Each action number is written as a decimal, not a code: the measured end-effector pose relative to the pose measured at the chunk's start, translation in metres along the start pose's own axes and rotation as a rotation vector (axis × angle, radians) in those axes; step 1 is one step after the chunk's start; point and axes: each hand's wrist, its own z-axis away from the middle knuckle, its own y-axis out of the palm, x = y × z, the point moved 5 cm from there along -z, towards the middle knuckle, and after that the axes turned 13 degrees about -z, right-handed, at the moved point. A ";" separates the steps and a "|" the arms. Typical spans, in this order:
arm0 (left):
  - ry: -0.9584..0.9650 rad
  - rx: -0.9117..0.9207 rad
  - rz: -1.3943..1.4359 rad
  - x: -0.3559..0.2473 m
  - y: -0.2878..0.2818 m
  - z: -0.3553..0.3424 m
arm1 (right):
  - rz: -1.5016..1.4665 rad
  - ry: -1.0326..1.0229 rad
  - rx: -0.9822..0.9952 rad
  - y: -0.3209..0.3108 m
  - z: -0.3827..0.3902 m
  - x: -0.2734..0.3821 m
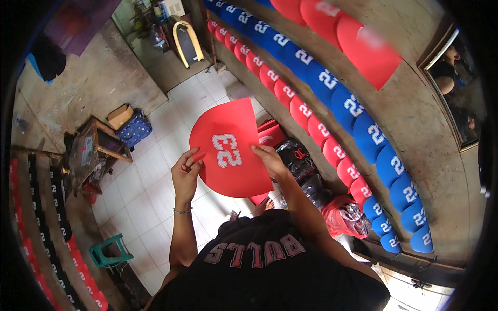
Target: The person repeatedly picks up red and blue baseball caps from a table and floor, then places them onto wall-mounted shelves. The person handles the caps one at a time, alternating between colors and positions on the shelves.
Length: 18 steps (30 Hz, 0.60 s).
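In front of my chest I hold a flat red panel with a rounded outline and one straight edge on the right. White printed figures sit near its middle, turned sideways. My left hand pinches the curved left edge between thumb and fingers, and a thin bracelet circles that wrist. At the straight edge, my right hand grips with the thumb on top; its other fingers are partly hidden. The panel is lifted above the floor, touching only my hands.
Overlapping blue panels and red panels line the right wall, near a framed mirror. Black plastic bags lie below. On the left stand a green stool, a wooden table and a blue patterned bag. More panels hang at far left.
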 end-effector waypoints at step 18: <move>0.037 0.095 -0.048 0.071 -0.079 0.039 | 0.916 -0.301 -0.015 0.073 0.094 0.025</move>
